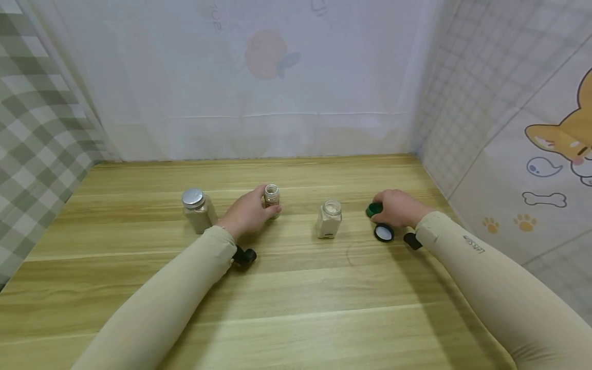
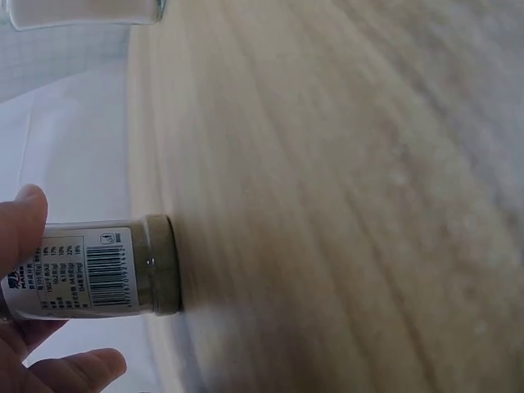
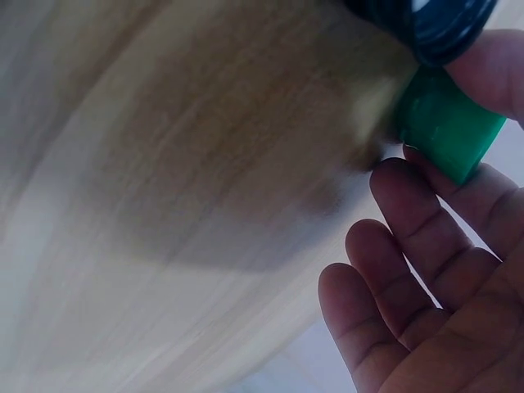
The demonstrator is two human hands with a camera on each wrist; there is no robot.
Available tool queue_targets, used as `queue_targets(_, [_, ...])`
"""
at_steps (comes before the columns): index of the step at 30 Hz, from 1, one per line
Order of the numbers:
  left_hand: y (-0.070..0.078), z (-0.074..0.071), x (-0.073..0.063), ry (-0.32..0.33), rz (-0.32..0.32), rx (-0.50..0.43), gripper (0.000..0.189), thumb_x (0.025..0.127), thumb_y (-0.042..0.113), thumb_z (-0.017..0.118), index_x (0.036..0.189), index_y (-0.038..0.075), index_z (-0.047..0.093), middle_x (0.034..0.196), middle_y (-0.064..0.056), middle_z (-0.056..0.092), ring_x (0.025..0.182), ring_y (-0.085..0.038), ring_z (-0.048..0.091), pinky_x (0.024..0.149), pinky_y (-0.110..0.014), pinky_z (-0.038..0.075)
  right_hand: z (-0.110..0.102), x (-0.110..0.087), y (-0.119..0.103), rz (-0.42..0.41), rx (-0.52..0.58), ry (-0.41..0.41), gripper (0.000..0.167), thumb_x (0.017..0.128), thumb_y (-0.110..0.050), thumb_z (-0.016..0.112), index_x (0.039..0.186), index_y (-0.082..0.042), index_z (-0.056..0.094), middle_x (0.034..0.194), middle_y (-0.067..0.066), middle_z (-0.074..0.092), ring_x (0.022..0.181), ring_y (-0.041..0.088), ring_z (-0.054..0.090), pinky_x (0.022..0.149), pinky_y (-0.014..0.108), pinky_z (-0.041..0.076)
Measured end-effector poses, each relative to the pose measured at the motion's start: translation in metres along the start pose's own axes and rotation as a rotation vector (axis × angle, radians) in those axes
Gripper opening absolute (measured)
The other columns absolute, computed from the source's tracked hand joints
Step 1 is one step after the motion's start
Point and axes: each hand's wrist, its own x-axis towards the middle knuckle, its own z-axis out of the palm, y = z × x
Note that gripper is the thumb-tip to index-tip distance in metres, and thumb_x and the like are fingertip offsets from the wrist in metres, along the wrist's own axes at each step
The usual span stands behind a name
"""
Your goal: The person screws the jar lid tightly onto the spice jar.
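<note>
My left hand (image 1: 250, 211) grips a small round glass spice jar (image 1: 272, 196) that stands upright and uncapped on the table. In the left wrist view the jar (image 2: 98, 268) shows a white label with a barcode, and greenish-brown powder near its base. Over on the right, my right hand (image 1: 399, 207) pinches a green cap (image 1: 373, 209) between thumb and index finger, the other fingers loosely extended. The green cap (image 3: 450, 123) is close to the tabletop in the right wrist view. Right beside it lies a black lid (image 1: 384, 233), its white inside facing up.
An uncapped square glass jar (image 1: 329, 221) of pale powder stands between the hands. Left of the left hand is a larger jar (image 1: 199, 211) with a silver lid. The wooden table (image 1: 296, 308) ends at a white curtain (image 1: 185, 77) behind and a patterned sheet (image 1: 504, 180) at right.
</note>
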Motion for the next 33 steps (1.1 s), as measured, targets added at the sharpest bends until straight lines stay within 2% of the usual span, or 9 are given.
queue_targets(13, [-0.0038,0.0036,0.0024,-0.017,0.01,-0.031,0.054,0.108,0.039,0.061,0.152,0.013,0.045,0.149,-0.01,0.06,0.143,-0.033,0.053,0.121,-0.054,0.04,0.0006,-0.0017,0.0003,-0.007,0.0,0.005,0.045,0.097,-0.023,0.077,0.127,0.008,0.067,0.117,0.021,0.072,0.089,0.024,0.063,0.078,0.037,0.055])
queue_targets(28, [-0.0065,0.0058,0.0058,-0.037,-0.006,-0.002,0.066,0.11,0.042,0.056,0.163,0.014,0.03,0.159,-0.014,0.051,0.149,-0.037,0.046,0.124,-0.057,0.036,-0.0004,-0.0013,-0.0036,-0.011,-0.018,0.001,0.043,0.097,-0.021,0.075,0.126,0.009,0.066,0.115,0.021,0.072,0.088,0.024,0.063,0.076,0.036,0.054])
queue_targets(33, [-0.007,0.0064,0.006,-0.038,-0.011,-0.004,0.064,0.11,0.042,0.056,0.161,0.014,0.032,0.158,-0.014,0.052,0.149,-0.037,0.047,0.123,-0.057,0.037,0.0007,-0.0005,-0.0043,-0.011,-0.021,-0.002,0.042,0.097,-0.018,0.073,0.126,0.011,0.066,0.115,0.021,0.072,0.088,0.024,0.062,0.076,0.035,0.053])
